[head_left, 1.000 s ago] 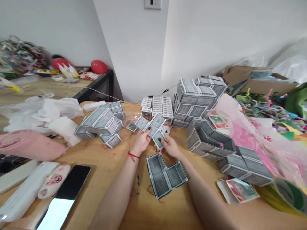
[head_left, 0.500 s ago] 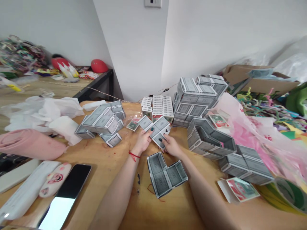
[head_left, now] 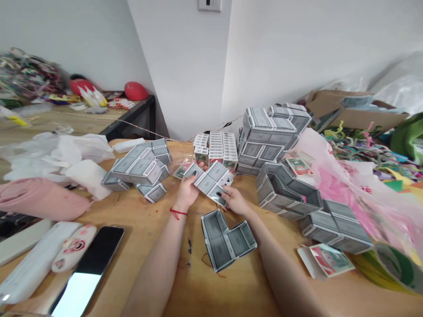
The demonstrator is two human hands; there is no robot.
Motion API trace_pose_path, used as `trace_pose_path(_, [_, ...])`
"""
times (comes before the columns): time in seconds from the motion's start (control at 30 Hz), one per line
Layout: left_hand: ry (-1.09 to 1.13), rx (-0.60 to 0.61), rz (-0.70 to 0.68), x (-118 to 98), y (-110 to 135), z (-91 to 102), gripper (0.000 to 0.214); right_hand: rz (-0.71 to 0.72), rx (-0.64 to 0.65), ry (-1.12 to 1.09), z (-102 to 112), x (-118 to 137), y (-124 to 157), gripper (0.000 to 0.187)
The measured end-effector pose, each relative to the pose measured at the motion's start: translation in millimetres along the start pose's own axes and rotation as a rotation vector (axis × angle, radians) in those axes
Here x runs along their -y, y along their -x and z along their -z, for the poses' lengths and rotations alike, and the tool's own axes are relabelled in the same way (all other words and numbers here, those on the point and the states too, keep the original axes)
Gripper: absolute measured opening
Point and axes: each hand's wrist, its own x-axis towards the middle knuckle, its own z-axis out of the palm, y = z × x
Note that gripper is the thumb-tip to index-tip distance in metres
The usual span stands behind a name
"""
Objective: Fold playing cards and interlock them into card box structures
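Grey-backed playing cards (head_left: 209, 182), joined side by side, are held up between both hands above the table. My left hand (head_left: 188, 190) is closed on their left end, thumb on top and fingertips behind. At the lower right, my right hand (head_left: 235, 199) pinches the cards, close to a card face with black spade marks. Below the hands lies an L-shaped open box made of cards (head_left: 220, 242), its hollow facing up. Behind the cards stand several packs of cards (head_left: 216, 149) in rows.
Folded-card blocks (head_left: 140, 165) sit at left, with a taller stack of them (head_left: 267, 136) and a hollow card ring (head_left: 287, 189) at right. A phone (head_left: 89, 268) lies front left, an opened card pack (head_left: 327, 259) and a tape roll (head_left: 390, 266) front right.
My left hand has shifted slightly left and up, its fingertips now showing behind the cards. The cards are less crosswise and lie more in one strip. The right hand has hardly moved.
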Motion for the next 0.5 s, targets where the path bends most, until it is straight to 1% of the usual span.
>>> trace_pose_path(0.07, [-0.032,-0.044,-0.016,-0.2,-1.2,2.3,0.042,-0.005,0.009,0.004,0.7,-1.4,-0.5,0.018])
trace_pose_path(0.17, [-0.066,-0.077,-0.019,2.7,-2.0,3.8,0.037,-0.004,0.019,0.012,2.3,-2.9,-1.2,0.016])
trace_pose_path(0.5, [-0.079,-0.064,-0.014,4.7,0.4,-0.1,0.028,-0.012,-0.012,0.004,1.8,-3.6,-2.7,0.012])
